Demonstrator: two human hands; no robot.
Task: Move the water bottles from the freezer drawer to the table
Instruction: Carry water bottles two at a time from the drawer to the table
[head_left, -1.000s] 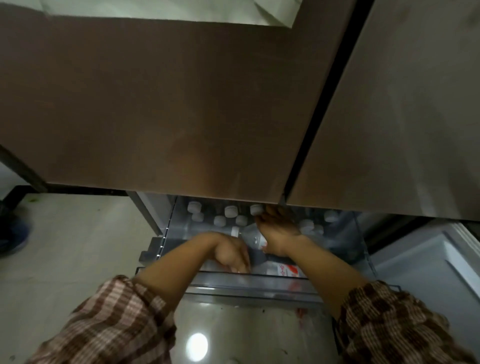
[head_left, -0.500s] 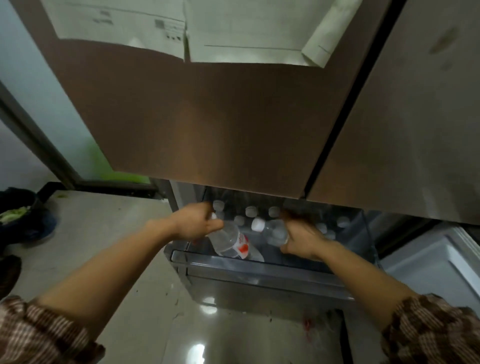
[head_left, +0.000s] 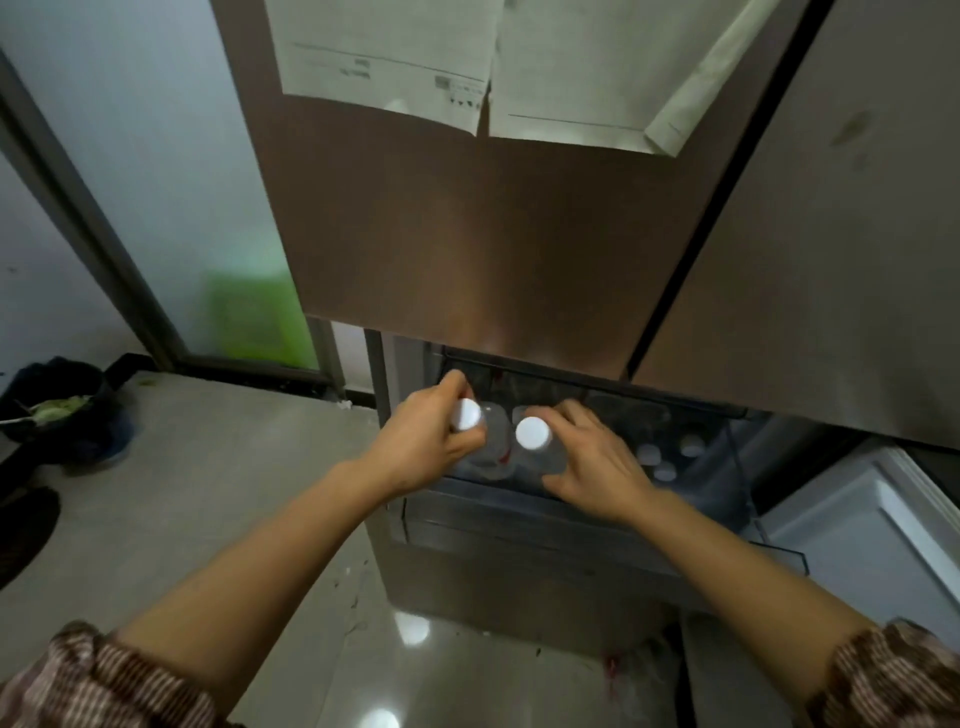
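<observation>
My left hand (head_left: 423, 441) grips a clear water bottle with a white cap (head_left: 465, 414), held upright above the open freezer drawer (head_left: 519, 512). My right hand (head_left: 592, 460) holds a second clear bottle whose white cap (head_left: 532, 433) points up at me. The two bottles are side by side, close together. Several more white-capped bottles (head_left: 667, 460) stand in the right part of the drawer. The table is not in view.
The brown fridge doors (head_left: 493, 249) overhang the drawer, with paper sheets (head_left: 467, 62) stuck on them. A second opened compartment (head_left: 872, 540) juts out at the right. Dark bags (head_left: 57, 410) lie on the grey floor at the left, next to a frosted glass door (head_left: 156, 208).
Both hands have lifted a bottle each out of the drawer and turned them upright, caps toward me. My view has risen and shows more of the fridge doors.
</observation>
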